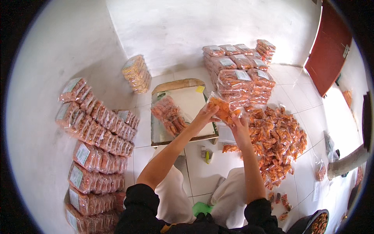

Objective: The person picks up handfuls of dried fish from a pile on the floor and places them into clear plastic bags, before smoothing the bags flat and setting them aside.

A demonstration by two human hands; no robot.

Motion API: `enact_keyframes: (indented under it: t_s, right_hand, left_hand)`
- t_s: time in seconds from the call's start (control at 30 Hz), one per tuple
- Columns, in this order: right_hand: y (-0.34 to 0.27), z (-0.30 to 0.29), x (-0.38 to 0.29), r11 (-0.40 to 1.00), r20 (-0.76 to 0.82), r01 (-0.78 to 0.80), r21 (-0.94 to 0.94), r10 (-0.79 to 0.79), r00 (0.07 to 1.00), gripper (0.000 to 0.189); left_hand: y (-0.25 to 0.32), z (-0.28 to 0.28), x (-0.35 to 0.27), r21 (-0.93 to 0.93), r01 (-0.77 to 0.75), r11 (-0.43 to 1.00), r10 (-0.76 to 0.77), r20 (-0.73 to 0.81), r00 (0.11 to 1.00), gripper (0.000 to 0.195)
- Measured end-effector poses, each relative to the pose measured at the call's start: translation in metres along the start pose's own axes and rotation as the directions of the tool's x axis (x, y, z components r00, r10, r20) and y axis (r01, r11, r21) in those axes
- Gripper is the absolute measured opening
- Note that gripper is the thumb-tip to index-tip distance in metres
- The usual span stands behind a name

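Both hands hold up a clear plastic packet of orange chips (220, 108) over the right edge of a low table (190, 99). My left hand (208, 115) grips its left side, and my right hand (240, 124) grips its lower right end. On the table's left half lies a clear bag with several small packets of chips (169, 115). A yellow paper note (200, 89) is at the table's back right. To the right of my right hand, a large heap of small chip packets (271, 140) covers part of the tiled floor.
Stacked labelled bags (242, 79) stand behind the heap. Rows of packed bags (96, 125) line the left wall, with a stack of yellowish bags (136, 73) near the corner. A green stapler (208, 157) lies on the floor before the table. A dark tub (320, 222) stands lower right.
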State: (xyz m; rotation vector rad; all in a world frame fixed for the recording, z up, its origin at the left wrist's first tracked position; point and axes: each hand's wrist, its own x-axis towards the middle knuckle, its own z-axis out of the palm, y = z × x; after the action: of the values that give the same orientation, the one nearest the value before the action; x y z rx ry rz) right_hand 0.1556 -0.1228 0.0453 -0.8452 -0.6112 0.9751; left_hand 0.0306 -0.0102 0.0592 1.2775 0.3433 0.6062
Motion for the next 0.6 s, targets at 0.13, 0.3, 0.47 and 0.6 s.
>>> enact_keyframes:
  t_s: [0.13, 0.3, 0.47, 0.6]
  right_hand:
    - [0.026, 0.017, 0.009, 0.995, -0.045, 0.033, 0.097, -0.029, 0.999, 0.023]
    - [0.034, 0.017, 0.02, 0.992, -0.235, 0.123, -0.022, -0.125, 0.964, 0.01]
    - [0.034, 0.01, 0.04, 0.737, -0.222, 0.381, -0.558, -0.575, 0.788, 0.021]
    - [0.039, 0.02, 0.04, 0.764, 0.051, 0.37, -0.529, -0.407, 0.912, 0.016]
  left_hand:
    - [-0.009, -0.025, -0.001, 0.051, -0.127, 0.991, 0.126, 0.014, 0.992, 0.054]
    - [-0.008, -0.012, -0.003, -0.084, -0.002, 0.996, -0.001, -0.035, 0.999, 0.056]
    - [-0.037, -0.066, 0.012, -0.387, 0.194, 0.901, -0.27, -0.154, 0.95, 0.052]
    - [-0.045, -0.092, 0.002, -0.151, 0.394, 0.907, -0.42, -0.253, 0.871, 0.052]
